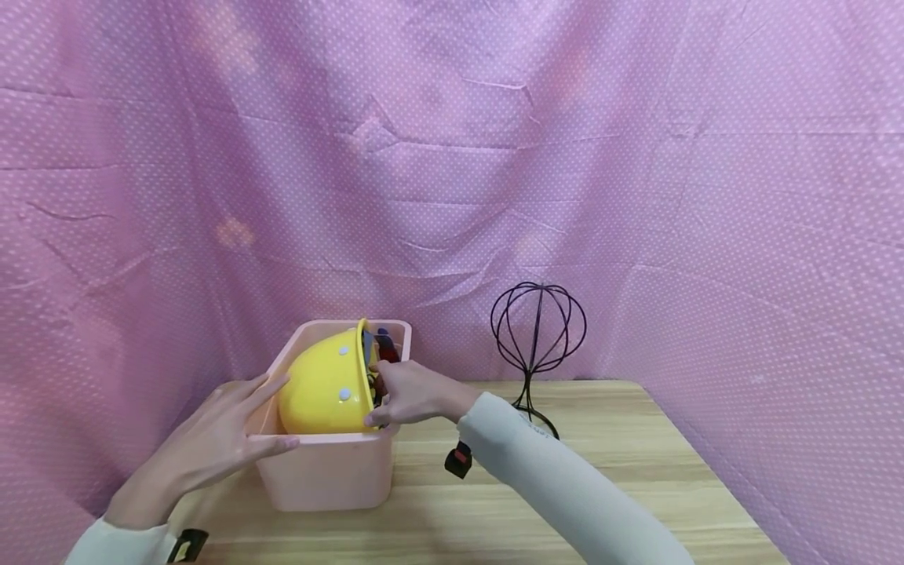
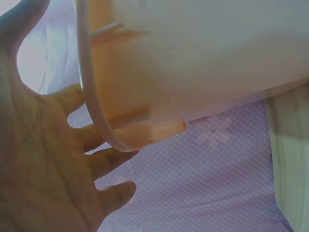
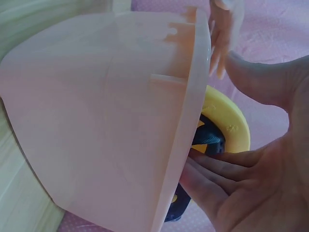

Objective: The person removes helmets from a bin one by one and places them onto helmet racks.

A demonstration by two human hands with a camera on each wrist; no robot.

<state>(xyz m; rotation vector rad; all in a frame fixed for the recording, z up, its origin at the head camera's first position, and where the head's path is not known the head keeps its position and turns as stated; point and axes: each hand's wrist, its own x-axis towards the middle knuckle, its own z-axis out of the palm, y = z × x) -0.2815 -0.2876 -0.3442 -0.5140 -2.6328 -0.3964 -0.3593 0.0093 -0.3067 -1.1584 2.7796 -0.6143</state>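
A yellow hard hat (image 1: 321, 388) lies on its side in a pale pink plastic bin (image 1: 321, 475), its brim standing up and its opening facing right. Dark straps (image 3: 210, 135) show inside the hat. My left hand (image 1: 212, 443) is spread at the bin's left front corner, thumb along the front rim. In the left wrist view its fingers (image 2: 113, 162) are straight, passing behind the rim. My right hand (image 1: 417, 392) reaches over the bin's right rim, its fingers (image 3: 212, 179) extending toward the hat's inside, tips hidden. Its thumb stands apart from the fingers, close to the brim.
A black wire stand (image 1: 538, 329) with a round cage top is right of the bin, on the wood-grain table (image 1: 621, 471). Dark blue and red things (image 1: 387, 345) lie at the bin's back right. Pink dotted cloth (image 1: 452, 196) hangs behind and at both sides.
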